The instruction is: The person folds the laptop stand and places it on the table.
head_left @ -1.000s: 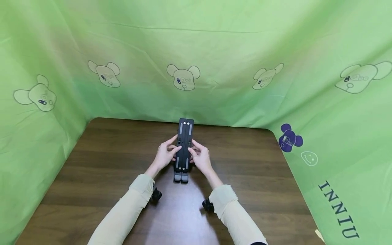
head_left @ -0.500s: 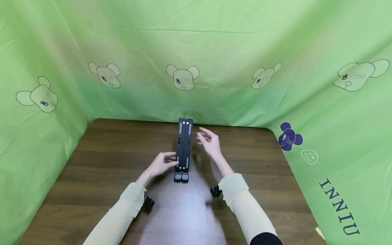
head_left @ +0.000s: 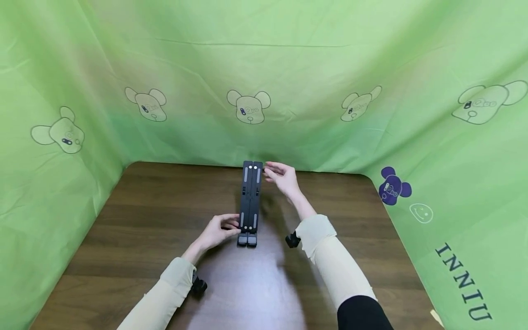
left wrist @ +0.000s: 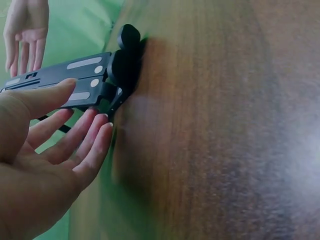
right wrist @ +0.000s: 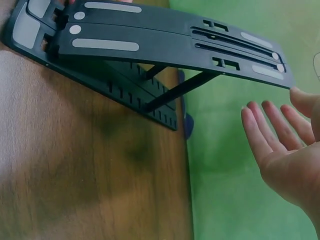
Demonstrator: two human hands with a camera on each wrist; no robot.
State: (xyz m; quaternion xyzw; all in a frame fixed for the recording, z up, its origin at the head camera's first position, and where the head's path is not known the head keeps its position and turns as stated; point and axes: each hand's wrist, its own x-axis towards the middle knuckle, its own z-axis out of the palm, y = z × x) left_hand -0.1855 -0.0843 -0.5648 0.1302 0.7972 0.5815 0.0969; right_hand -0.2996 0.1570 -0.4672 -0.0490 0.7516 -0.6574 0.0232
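A black foldable laptop stand (head_left: 250,197) stands unfolded near the table's back. Its two narrow top bars lie side by side, raised at the far end on struts (right wrist: 185,91) above the notched base (right wrist: 125,92). My left hand (head_left: 216,230) is at the stand's near left edge. In the left wrist view its thumb (left wrist: 52,95) overlaps the top bar, and the loosely bent fingers (left wrist: 87,140) are at the lower edge; firm contact is unclear. My right hand (head_left: 285,179) is beside the far right corner, fingers extended, thumb tip at the corner in the right wrist view.
The brown wooden table (head_left: 156,206) lies under the stand. A green curtain (head_left: 198,68) with bear-head prints encloses the back and sides. Dark wrist cameras (head_left: 199,286) hang below the sleeves. A small pale piece (head_left: 436,316) shows at the table's right edge.
Both hands have left their hold at the stand's middle. My left hand has slid toward the near end; my right hand has moved off and up to the far right corner. The stand keeps its place.
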